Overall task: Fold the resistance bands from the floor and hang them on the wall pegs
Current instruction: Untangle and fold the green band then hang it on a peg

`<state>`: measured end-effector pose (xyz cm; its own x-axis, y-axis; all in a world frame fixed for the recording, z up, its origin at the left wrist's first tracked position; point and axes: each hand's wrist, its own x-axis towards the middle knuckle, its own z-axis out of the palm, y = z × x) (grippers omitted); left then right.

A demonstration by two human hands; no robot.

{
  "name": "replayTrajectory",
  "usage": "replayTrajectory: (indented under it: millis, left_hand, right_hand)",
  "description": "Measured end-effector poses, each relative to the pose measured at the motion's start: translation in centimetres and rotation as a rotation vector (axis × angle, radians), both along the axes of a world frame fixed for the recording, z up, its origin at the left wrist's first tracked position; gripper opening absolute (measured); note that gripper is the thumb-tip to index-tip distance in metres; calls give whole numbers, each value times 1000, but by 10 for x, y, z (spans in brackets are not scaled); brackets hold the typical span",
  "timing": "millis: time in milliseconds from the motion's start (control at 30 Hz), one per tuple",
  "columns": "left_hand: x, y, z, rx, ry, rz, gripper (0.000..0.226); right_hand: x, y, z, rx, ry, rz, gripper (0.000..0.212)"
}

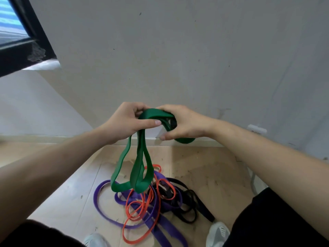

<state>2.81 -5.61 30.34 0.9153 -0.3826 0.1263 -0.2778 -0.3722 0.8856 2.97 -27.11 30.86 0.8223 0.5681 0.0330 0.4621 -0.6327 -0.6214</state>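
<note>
Our left hand [124,122] pinches the green band [140,168]; its fingers [151,123] are closed on the gathered strands, thumb pressed flat across them. Just beside it, almost touching, our right hand [185,123] curls its fingers [165,137] round the same bundle, and a short green loop pokes out beneath them. Below the left fingers the band hangs in long folded loops, with the lowest bends dangling over the pile on the floor [204,168]. Well below both sets of fingers lie the purple bands [160,227], a thin orange band [135,209] and black bands [188,202], tangled together. Beyond the fingers stands the pale wall [178,50].
</note>
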Motion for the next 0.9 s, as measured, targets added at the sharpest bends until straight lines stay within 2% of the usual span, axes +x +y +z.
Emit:
replayTrajectory:
  millis: [67, 133, 267, 433, 533, 633, 767, 900]
  left_hand:
    - [-1, 3, 2, -26, 7, -14, 28]
    - [-2, 8, 2, -27, 0, -16, 33]
    - [-1, 17, -3, 188, -105, -70, 43]
    - [4, 19, 2, 382, -183, -167, 49]
    - [4, 15, 1, 314, -147, -142, 37]
    - [-2, 5, -5, 142, -43, -132, 22]
    - [-9, -3, -7, -25, 44, -114, 37]
    - [-16, -12, -11, -47, 135, -122, 37]
  right_hand:
    - [0, 3, 3, 41, -16, -41, 48]
    - [-1, 1, 10, 85, 9, -53, 38]
    - [-7, -3, 26, 125, -8, -35, 29]
    - [-11, -9, 35, 45, -44, -24, 27]
    - [-15, -9, 38, 182, -16, -44, 26]
    - [-17, -6, 37, 307, -45, -67, 27]
    - [-18, -4, 40, 489, -57, -97, 25]
    - [-15, -7, 49, 744, -37, -126, 19]
